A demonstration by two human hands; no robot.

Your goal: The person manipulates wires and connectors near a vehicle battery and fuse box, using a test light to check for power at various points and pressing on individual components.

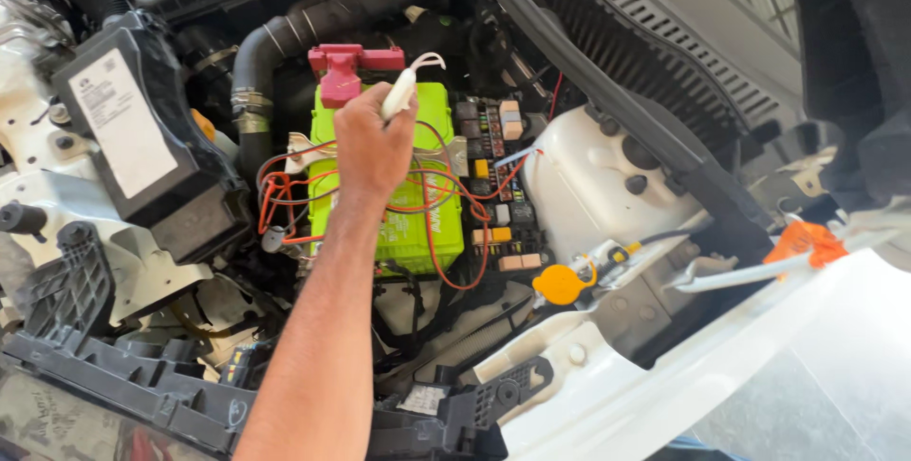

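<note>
Head view, hand (372,143): seen reaching up from 6 o'clock into the engine bay; which hand, left or right, could not be told from the frame; other hand out of view.
Fingers: clenched round a white tool handle (400,93), thumb side toward 1 o'clock.
Tool handle: held tilted, upper end pointing to 1 o'clock, thin white wire loop at its tip; lower end hidden in the fist.
Battery (399,186): lime-green, at frame centre, directly under the hand; top partly hidden by the hand and wrist.
Terminal cover (343,70): red, at 11 o'clock of the hand, just beside the knuckles; contact could not be told.
Wires (455,224): orange and red, looped across the battery top and front, trailing to 5 o'clock.
Fuse box (498,181): open, at 3 o'clock of the battery, touching its side; coloured fuses and relays visible.
Black module (142,134): white label, at 9 o'clock, well apart from the hand.
Hose (285,34): black, ribbed, clamped, at 11 o'clock, behind the battery.
Yellow cap (560,284): at 4 o'clock, near the fuse box.
Orange clip (805,241): at 3 o'clock, far edge, on a white rod.
</note>
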